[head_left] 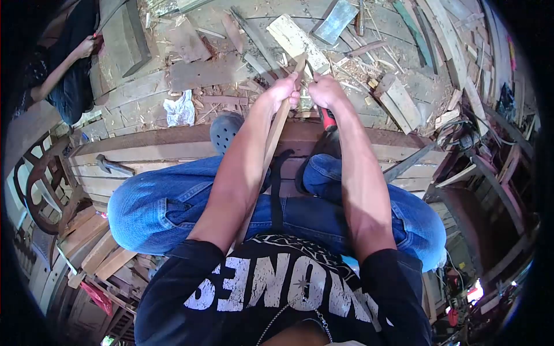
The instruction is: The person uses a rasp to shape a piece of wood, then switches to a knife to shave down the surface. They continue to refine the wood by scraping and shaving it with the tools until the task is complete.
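Observation:
My left hand (284, 92) is closed round a long narrow wood strip (276, 130), which runs from a pale board back along my forearm to my lap. Close on its right, my right hand (326, 91) is closed on a tool with a red and black handle (328, 120) showing below the fist. The tool's working end is hard to make out near the strip's tip. Beyond both hands lies the pale wood board (297, 43), flat on the plank floor, with shavings around it.
A metal blade-like piece (336, 22) lies beyond the board. A wood block (398, 104) is on the right, a crumpled white cloth (180, 109) on the left. A hammer (114, 166) rests on the beam. Another person's arm (60, 72) shows at upper left.

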A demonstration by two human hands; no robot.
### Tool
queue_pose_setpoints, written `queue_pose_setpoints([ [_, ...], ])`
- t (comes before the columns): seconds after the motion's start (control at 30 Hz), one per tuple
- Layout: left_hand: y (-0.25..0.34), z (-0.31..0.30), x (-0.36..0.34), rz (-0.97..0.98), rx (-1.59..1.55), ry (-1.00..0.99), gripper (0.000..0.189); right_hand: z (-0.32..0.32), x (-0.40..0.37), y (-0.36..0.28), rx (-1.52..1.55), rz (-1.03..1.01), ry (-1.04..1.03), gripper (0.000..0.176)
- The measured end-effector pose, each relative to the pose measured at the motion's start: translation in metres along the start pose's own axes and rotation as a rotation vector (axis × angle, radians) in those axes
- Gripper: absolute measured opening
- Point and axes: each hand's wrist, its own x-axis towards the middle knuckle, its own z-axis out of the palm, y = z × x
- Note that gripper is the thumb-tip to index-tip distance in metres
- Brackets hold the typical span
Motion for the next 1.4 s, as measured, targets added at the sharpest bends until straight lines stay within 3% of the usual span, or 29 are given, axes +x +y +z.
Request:
queue_pose_setpoints([
  [0.07,0.001,0.0,0.0,0.013,0.007,-0.008,0.039,0.011,0.007,0.003,0.052,0.01,0.06,0.038],
  [0.13,0.001,0.004,-0.003,0.036,0.039,0.033,0.039,0.005,-0.009,-0.016,0.087,0.053,-0.038,0.054],
  [0.2,-0.004,-0.001,0.007,0.087,0.105,0.041,0.039,0.004,-0.02,-0.029,0.021,0.049,-0.041,0.051],
  [0.27,-0.008,0.0,0.009,0.14,0.172,0.046,0.039,0.021,-0.008,-0.021,0.275,0.115,0.061,0.05],
  [0.3,-0.003,0.001,0.006,0.083,0.083,0.039,0.039,0.021,0.019,-0.009,-0.065,-0.043,-0.023,0.051],
  [0.4,-0.002,0.003,-0.001,0.067,0.033,0.038,0.036,0.009,0.023,-0.014,0.09,0.027,-0.028,0.053],
  [0.43,-0.007,0.0,-0.001,0.03,0.028,0.042,0.036,0.025,0.027,-0.012,0.195,0.146,0.133,0.056],
  [0.47,-0.002,-0.001,0.003,0.012,0.034,0.036,0.036,0.03,0.025,-0.008,0.198,0.15,0.136,0.056],
  [0.53,0.003,0.007,-0.002,0.016,0.049,0.059,0.038,0.036,0.026,0.0,0.02,-0.008,0.248,0.05],
  [0.57,0.004,0.009,-0.005,0.012,0.055,0.092,0.04,0.039,0.032,0.007,0.178,0.088,0.213,0.055],
  [0.73,0.002,0.005,-0.003,0.003,0.026,0.07,0.04,0.025,0.022,0.013,0.248,0.095,0.215,0.056],
  [0.8,0.002,0.005,-0.002,-0.006,0.045,0.101,0.04,0.019,0.018,0.016,0.264,0.104,0.034,0.056],
  [1.23,-0.001,-0.005,0.004,-0.033,-0.135,-0.087,0.042,0.027,0.014,0.019,0.382,0.017,0.052,0.057],
  [1.4,-0.002,-0.01,0.011,-0.063,-0.225,-0.149,0.043,0.026,0.008,0.004,0.187,0.012,0.078,0.057],
])
